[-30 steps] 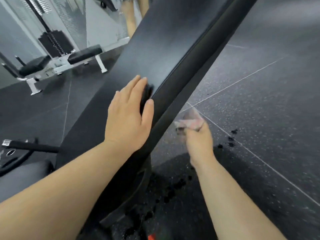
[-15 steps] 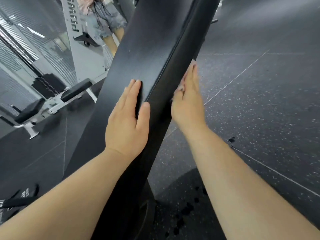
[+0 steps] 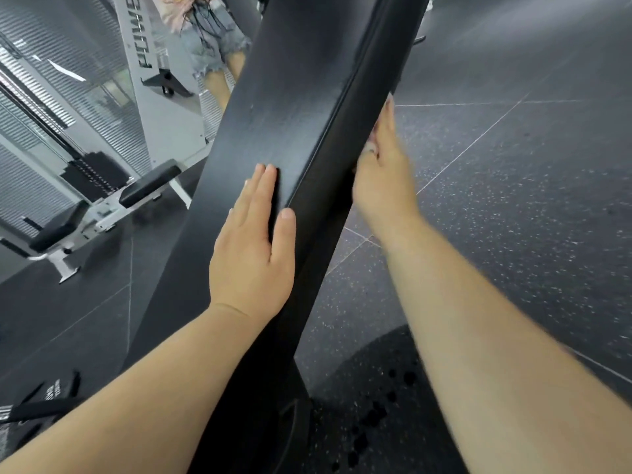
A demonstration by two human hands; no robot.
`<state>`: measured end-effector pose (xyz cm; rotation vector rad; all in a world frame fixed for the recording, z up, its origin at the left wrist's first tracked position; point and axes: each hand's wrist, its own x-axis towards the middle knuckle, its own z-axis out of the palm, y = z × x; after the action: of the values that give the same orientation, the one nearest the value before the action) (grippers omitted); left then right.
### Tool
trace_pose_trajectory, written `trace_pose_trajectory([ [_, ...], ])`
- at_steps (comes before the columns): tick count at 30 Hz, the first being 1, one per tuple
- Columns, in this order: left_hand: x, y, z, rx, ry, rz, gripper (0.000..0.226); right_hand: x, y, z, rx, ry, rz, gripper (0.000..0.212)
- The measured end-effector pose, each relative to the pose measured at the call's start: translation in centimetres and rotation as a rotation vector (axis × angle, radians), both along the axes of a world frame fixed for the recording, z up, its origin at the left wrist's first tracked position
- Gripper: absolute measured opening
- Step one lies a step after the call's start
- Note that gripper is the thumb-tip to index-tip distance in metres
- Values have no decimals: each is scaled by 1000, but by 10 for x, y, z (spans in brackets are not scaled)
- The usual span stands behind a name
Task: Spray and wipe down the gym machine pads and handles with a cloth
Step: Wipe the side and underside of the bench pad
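Note:
A long black bench pad (image 3: 307,97) slants up through the middle of the view. My left hand (image 3: 253,248) lies flat on its top face, fingers straight, thumb along the piped edge. My right hand (image 3: 386,179) is against the pad's right side, fingers stretched up along it, pressing a small pale cloth (image 3: 372,148) to the side. Only a scrap of the cloth shows beside the fingers. No spray bottle is in view.
A white cable machine (image 3: 143,97) with a black-padded seat (image 3: 147,183) stands at the left, in front of a mirror showing a person's legs (image 3: 208,39). Dark wet spots (image 3: 376,415) mark the speckled rubber floor (image 3: 513,200). A black strap (image 3: 41,405) lies lower left.
My right hand rose from below the pad, where it held the cloth bunched, and now slides up the pad's right side with fingers straight. My left hand stays flat on top.

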<state>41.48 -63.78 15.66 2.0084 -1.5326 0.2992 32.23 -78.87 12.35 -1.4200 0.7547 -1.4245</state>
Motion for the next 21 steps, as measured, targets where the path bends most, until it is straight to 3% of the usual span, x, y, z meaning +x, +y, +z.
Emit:
trace_pose_trajectory([
  [5,0,-2,2,-11,-18,-4,61,29,136,-77,-145,39,133,59],
  [8,-2,-2,1,-14,-26,-4,59,22,112,-79,-176,157,67,64],
  [10,-1,1,-1,-26,-44,5,54,12,66,-54,-71,174,74,63],
  [13,-2,3,-4,-38,-63,21,50,1,37,-23,239,-119,174,53],
  [15,-2,5,-3,-41,-61,19,50,9,78,-37,414,-303,300,39],
  [18,-4,16,-9,-40,-66,-5,52,28,166,-76,566,-388,460,27],
  [21,-4,45,-32,-20,-127,-28,57,35,171,-91,613,-371,421,27],
])
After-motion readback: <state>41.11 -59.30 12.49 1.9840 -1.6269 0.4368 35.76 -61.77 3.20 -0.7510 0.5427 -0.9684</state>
